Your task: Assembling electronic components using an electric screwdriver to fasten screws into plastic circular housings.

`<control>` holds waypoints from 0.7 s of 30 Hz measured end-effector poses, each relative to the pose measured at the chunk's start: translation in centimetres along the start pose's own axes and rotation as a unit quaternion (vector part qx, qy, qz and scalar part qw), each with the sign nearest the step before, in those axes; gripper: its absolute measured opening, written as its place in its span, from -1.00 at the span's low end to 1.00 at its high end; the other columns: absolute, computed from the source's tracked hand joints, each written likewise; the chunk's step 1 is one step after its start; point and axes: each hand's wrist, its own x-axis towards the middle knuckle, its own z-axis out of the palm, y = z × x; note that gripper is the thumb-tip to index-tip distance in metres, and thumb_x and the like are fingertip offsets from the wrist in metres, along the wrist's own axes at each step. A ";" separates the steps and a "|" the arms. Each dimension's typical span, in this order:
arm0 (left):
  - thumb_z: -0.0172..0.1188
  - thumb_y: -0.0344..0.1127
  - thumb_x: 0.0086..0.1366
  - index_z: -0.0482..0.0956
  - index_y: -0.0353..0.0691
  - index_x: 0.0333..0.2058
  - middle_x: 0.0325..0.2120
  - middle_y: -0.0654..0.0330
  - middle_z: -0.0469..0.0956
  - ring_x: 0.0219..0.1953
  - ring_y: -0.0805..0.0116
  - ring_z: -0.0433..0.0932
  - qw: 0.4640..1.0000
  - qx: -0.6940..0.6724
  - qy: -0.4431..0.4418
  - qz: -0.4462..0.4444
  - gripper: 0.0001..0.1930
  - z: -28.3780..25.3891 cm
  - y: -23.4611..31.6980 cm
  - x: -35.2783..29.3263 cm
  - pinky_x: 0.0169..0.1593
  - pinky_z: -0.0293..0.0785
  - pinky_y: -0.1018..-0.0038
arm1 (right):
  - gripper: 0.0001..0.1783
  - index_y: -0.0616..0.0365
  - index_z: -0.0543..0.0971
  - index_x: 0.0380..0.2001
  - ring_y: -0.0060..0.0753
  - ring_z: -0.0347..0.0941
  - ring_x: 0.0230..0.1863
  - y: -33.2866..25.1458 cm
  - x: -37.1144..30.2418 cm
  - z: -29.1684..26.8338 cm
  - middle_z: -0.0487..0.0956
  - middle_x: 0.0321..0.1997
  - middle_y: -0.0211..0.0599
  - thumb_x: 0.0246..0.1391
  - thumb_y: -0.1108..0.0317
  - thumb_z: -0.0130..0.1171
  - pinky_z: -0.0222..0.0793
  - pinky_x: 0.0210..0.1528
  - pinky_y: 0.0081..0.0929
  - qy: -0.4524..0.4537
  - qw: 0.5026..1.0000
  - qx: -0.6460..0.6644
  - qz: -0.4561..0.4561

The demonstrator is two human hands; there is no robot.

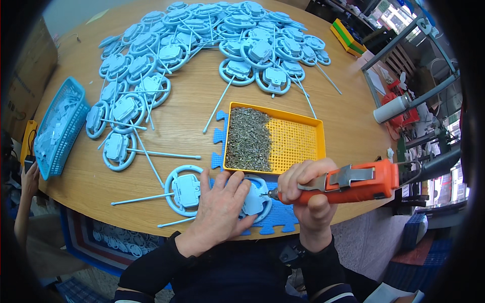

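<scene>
My right hand (309, 194) is wrapped round an orange electric screwdriver (353, 183), held almost level. Its tip meets a light-blue steering-wheel-shaped plastic part (256, 204) on a blue foam mat (278, 218). Spread and flat, my left hand (220, 212) presses on the left side of that part and covers some of it. A second wheel-shaped part (186, 190), with a rod pointing left, lies beside my left fingers. Just beyond both hands sits a yellow tray (295, 141), its left half filled with small metal screws (247, 139).
A large pile of light-blue wheel-shaped parts (202, 30) covers the far table and curves down the left. A blue basket (63, 129) of pale pieces stands at the left edge, near another person's hand (30, 179). A metal frame (371, 81) rises at the right.
</scene>
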 end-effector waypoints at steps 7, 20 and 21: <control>0.43 -0.09 -0.18 0.41 -0.29 -0.10 -0.06 0.07 0.35 0.02 0.08 0.30 1.000 0.001 -0.001 -0.002 -0.33 0.0 -0.1 0.1 0.17 0.02 -0.15 | -0.43 0.16 0.36 -0.33 -0.47 0.37 -0.57 0.0 -0.1 0.2 0.40 -0.58 -0.36 -0.04 -0.14 0.26 0.32 -0.53 -0.50 -0.004 1.000 0.012 -0.007; 0.38 -0.19 -0.07 0.49 -0.15 -0.19 -0.14 0.16 0.39 0.00 0.15 0.34 0.995 -0.070 0.066 0.039 -0.56 -0.8 0.9 0.5 0.17 -0.01 -0.18 | -0.41 0.12 0.31 -0.33 -0.50 0.36 -0.62 -1.8 -0.4 0.6 0.39 -0.59 -0.41 0.01 -0.22 0.16 0.33 -0.53 -0.52 -0.004 0.999 0.033 -0.038; 0.37 -0.23 -0.07 0.52 -0.13 -0.28 -0.18 0.20 0.42 -0.01 0.17 0.36 0.992 -0.090 0.071 0.060 -0.66 -0.2 0.5 0.7 0.19 -0.03 -0.16 | -0.41 0.11 0.31 -0.34 -0.52 0.35 -0.63 -2.1 -0.4 0.6 0.39 -0.60 -0.41 0.01 -0.23 0.15 0.33 -0.54 -0.53 0.004 0.998 0.047 -0.046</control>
